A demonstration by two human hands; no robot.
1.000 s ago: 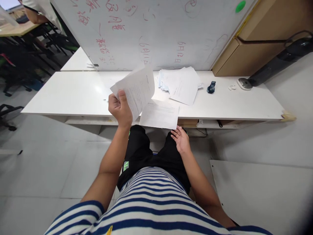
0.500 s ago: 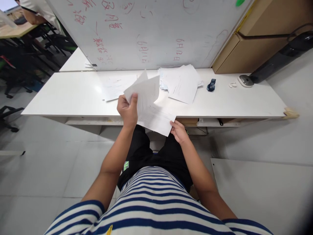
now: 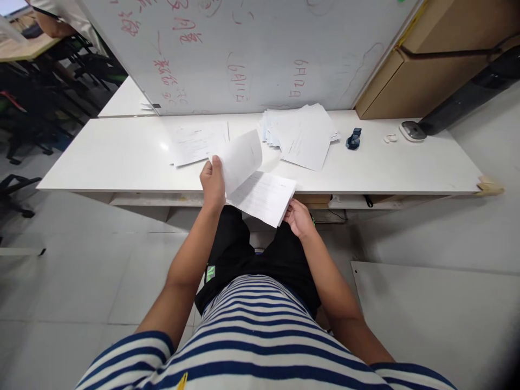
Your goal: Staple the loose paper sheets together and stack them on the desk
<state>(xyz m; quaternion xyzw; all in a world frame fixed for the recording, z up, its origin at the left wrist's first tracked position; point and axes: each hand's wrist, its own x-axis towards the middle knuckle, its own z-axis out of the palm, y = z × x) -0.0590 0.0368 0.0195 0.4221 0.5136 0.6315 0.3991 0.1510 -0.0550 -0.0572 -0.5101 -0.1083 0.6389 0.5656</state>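
Note:
Printed paper sheets (image 3: pixel 264 197) are held between my two hands over the front edge of the white desk (image 3: pixel 122 162). My left hand (image 3: pixel 213 184) is closed on their left side, thumb on top, with one or more leaves (image 3: pixel 241 160) lifted and curling up. At the lower right corner, my right hand (image 3: pixel 298 216) pinches the sheets, its fingers partly beneath them. Behind them on the desk lie a few printed sheets (image 3: pixel 195 143) to the left and a messy paper pile (image 3: pixel 304 135) to the right.
A dark blue object, maybe a stapler (image 3: pixel 353 139), a small white item (image 3: pixel 390 138) and a black-and-white device (image 3: pixel 412 131) sit at the desk's right. A whiteboard (image 3: pixel 264 59) stands along the back, beside cardboard boxes (image 3: pixel 426 86). A person (image 3: pixel 52 24) sits at another table, far left.
The raised leaves have come down and to the left, baring more of the printed page beneath. My left hand has shifted slightly; my right hand keeps its hold on the corner.

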